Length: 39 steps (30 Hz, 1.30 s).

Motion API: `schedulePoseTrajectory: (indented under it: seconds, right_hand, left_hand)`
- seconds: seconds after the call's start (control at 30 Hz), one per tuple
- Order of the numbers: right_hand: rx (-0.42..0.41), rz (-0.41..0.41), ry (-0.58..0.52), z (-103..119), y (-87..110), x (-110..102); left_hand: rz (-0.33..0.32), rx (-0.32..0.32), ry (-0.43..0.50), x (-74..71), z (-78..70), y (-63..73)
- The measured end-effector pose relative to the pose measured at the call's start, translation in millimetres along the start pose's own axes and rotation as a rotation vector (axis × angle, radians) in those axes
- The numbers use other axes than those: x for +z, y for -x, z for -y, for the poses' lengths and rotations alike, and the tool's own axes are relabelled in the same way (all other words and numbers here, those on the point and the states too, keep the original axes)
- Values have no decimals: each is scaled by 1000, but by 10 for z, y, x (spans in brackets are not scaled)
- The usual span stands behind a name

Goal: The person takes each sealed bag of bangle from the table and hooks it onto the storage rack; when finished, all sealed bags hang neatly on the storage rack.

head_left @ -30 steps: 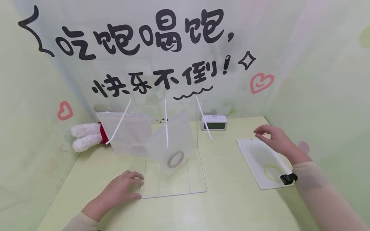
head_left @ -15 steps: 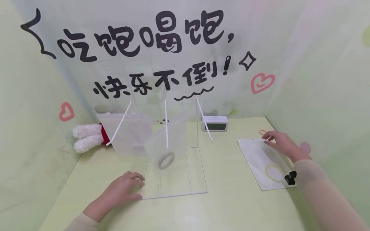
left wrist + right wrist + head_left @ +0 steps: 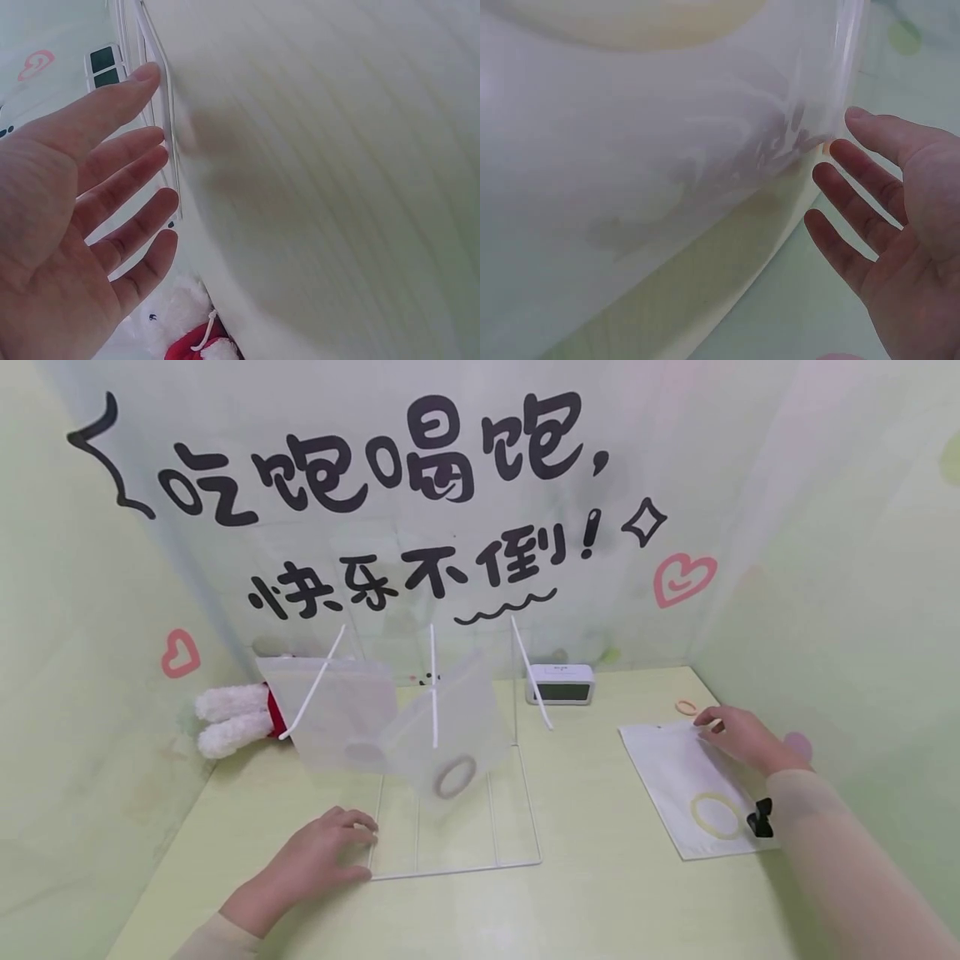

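Note:
My left hand (image 3: 322, 852) rests its fingertips on the left base wire of a white wire rack (image 3: 457, 867); in the left wrist view, the fingers (image 3: 124, 180) are loosely spread. From the rack's arms hang two translucent bags, a left bag (image 3: 337, 710) and a middle bag (image 3: 450, 727) with a ring (image 3: 439, 785) showing through. My right hand (image 3: 742, 739) is at the far right corner of a white translucent bag (image 3: 660, 793) lying flat, with a yellow ring (image 3: 694, 814) inside. Its fingers look relaxed and hold nothing; whether they touch the bag I cannot tell.
Just beyond the flat bag lies a small orange ring (image 3: 678, 704). A white digital clock (image 3: 561, 687) stands at the back of the table. On the left, a white plush toy (image 3: 232, 718) with red clothing lies behind the rack. A printed curtain (image 3: 840, 610) closes in the table.
My right hand has moved rightward and down to the flat bag's far corner, uncovering the orange ring. The middle bag has swung on its arm. My left hand keeps its place on the rack.

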State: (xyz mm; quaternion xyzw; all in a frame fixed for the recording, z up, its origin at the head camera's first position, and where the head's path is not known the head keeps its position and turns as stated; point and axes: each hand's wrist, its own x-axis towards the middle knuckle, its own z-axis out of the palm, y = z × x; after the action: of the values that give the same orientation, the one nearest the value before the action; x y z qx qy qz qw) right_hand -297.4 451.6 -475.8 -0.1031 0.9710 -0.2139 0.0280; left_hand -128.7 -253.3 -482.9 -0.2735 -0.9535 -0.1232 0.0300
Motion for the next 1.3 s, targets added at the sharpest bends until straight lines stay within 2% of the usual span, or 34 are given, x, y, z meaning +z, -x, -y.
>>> schedulePoseTrajectory:
  seconds: [0.23,0.53,0.83,1.1,1.3]
  right_hand:
    - [64,34,0,-57,-67,38]
    - [47,11,-15,-72,-138,34]
    - [40,-33,-70,-107,-129,40]
    - [-56,-146,-31,-58,-60,2]
    - [-94,-175,16,41,3,-49]
  left_hand:
    - [8,6,-1,-7,-3,-5]
    - [4,16,-8,-19,12,-18]
    - [1,10,-7,20,35,-2]
    - [-1,16,-13,18,37,-11]
    - [4,13,-20,9,26,-12]
